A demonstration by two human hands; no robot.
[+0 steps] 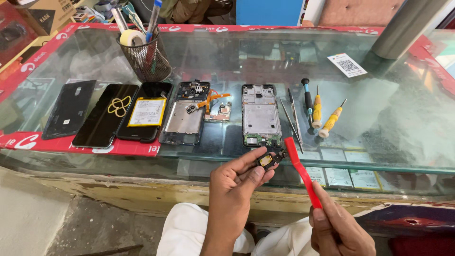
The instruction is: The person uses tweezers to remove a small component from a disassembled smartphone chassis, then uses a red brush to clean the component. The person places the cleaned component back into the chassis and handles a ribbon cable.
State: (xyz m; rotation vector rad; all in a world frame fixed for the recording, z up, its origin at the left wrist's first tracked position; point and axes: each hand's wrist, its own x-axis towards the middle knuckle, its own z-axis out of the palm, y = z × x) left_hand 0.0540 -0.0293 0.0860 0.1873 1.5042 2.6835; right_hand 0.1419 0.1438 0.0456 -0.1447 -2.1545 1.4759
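Below the glass surface's [379, 142] near edge, we pinch a small black part [268, 160] in our left hand's [234, 189] fingers while our right hand's [339, 227] fingers clamp a red pry tool [301, 173], its tip touching the part.

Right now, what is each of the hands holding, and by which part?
The left hand pinches a small black phone part by its near end, between fingertips. The right hand grips a red plastic pry tool by its lower end, blade toward the part.
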